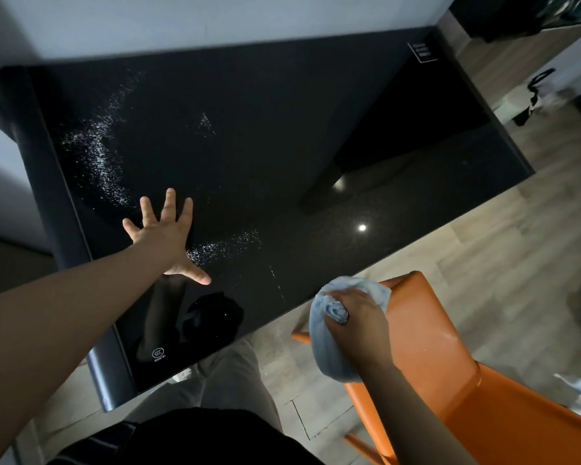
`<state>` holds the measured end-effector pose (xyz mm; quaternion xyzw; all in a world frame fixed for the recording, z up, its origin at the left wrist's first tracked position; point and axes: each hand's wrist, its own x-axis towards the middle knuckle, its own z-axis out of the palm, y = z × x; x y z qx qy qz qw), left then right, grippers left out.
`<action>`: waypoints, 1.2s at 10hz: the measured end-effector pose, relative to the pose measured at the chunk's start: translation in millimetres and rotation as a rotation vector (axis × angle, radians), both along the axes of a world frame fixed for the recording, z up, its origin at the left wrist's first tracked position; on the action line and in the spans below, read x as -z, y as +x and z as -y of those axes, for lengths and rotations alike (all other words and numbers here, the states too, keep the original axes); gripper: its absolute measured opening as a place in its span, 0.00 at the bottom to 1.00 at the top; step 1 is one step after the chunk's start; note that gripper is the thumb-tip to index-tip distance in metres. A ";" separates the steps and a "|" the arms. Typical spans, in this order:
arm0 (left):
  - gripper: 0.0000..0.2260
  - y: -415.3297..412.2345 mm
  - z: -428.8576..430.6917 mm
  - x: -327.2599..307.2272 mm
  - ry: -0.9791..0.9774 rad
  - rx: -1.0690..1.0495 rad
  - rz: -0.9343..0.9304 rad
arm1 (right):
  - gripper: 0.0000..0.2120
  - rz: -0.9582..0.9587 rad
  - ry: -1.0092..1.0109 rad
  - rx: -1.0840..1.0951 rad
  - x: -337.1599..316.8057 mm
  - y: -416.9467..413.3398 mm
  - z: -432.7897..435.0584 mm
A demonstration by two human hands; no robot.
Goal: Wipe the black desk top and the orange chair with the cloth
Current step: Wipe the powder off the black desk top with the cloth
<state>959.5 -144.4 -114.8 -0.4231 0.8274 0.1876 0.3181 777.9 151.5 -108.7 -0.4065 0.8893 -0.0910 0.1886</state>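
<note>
The glossy black desk top (282, 129) fills the upper middle of the view, with streaks of white specks on its left part and near its front edge. My left hand (166, 234) rests flat on the desk, fingers spread. My right hand (356, 322) grips a bunched light blue cloth (329, 350) and holds it against the top of the orange chair (430, 337) backrest, just off the desk's front edge.
Light wooden floor (517, 263) lies to the right of the desk. A dark bag (537, 95) sits on the floor at the far right. A white wall (182, 18) runs behind the desk. My legs stand at the desk's near corner.
</note>
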 end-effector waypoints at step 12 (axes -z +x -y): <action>0.55 -1.2 139.6 5.9 -0.110 -0.205 -0.084 | 0.15 0.005 -0.404 -0.462 -38.8 -53.9 510.5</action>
